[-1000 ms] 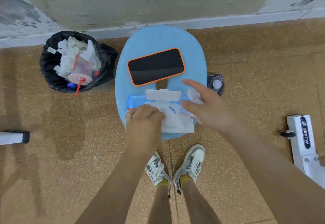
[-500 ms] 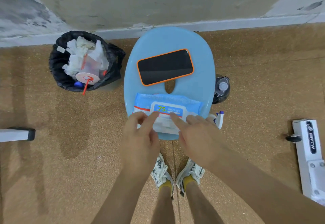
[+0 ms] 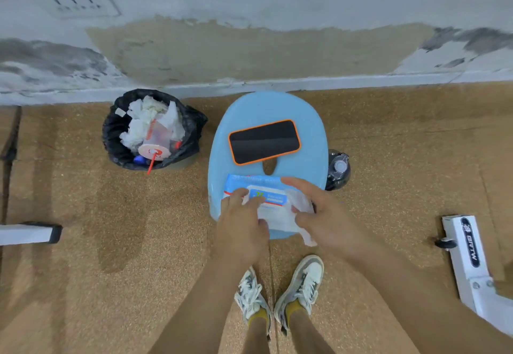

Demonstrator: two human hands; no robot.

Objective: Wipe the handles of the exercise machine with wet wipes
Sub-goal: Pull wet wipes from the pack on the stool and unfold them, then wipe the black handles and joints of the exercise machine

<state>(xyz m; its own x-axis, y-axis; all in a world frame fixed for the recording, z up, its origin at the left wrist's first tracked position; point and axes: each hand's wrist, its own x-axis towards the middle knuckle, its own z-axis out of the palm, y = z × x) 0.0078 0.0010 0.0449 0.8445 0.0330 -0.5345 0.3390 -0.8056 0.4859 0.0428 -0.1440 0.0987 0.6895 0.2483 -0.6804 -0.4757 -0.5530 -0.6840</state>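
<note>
A blue wet wipes pack (image 3: 249,183) lies with its lid shut on the near part of a light blue stool (image 3: 266,106). My left hand (image 3: 241,226) rests on the pack, its fingertips spread over the lid label. My right hand (image 3: 327,215) is just right of the pack and pinches a crumpled white wet wipe (image 3: 280,219) between thumb and fingers. The wipe drapes over the stool's front edge. Of the exercise machine I see only a white frame piece (image 3: 466,245) at the right; its handles are out of view.
A phone in an orange case (image 3: 263,142) lies on the stool behind the pack. A black-lined bin full of used tissues (image 3: 152,131) stands to the left, a dark bottle (image 3: 337,170) right of the stool. A white bar end (image 3: 27,233) juts in at far left. My shoes (image 3: 277,292) stand below.
The pack's lid went from open to shut under both hands. Now my right hand has drawn back to the right with the loose wipe. The view has tilted up toward the wall.
</note>
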